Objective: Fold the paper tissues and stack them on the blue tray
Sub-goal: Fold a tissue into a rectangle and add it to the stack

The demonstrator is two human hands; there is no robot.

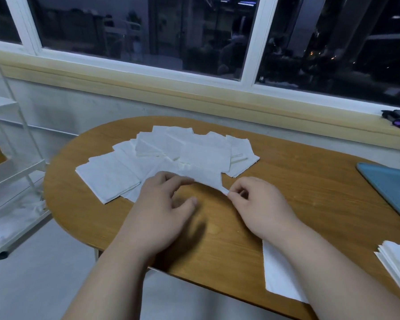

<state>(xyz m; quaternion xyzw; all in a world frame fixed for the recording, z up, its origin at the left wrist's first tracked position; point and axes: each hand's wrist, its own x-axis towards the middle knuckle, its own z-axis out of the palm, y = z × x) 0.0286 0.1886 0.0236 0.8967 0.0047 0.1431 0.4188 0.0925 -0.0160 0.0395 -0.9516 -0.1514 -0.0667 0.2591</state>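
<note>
A person stands at a rounded wooden bench [286, 204] under a dark window. A loose spread of unfolded paper tissues [171, 148] fans across the far-centre of the bench, overlapping one another, so that single sheets can be drawn off the near edge.

The nearest tissue [201, 175] is the sheet in hand. The right hand [254, 204] pinches its near-right corner between thumb and forefinger, the other fingers curled in; the corner is raised slightly off the bench. The left hand [166, 199] rests with fingers half spread on the sheet's near-left edge, fingertips pressing it, thumb free above the wood. It grips nothing; it appears to anchor the sheet while the right hand draws it clear or starts a fold.

The blue tray [393, 188] lies at the right edge of the bench, well apart from both hands, and the visible part carries no tissues. A thick pile of white sheets [397, 262] sits at the lower right, near the tray, cut off by the frame edge; whether these are folded cannot be told. One more flat sheet [277, 273] lies beneath the right forearm at the near edge.

Judged from this layout, the task is at an early stage, with most tissues unfolded.
</note>
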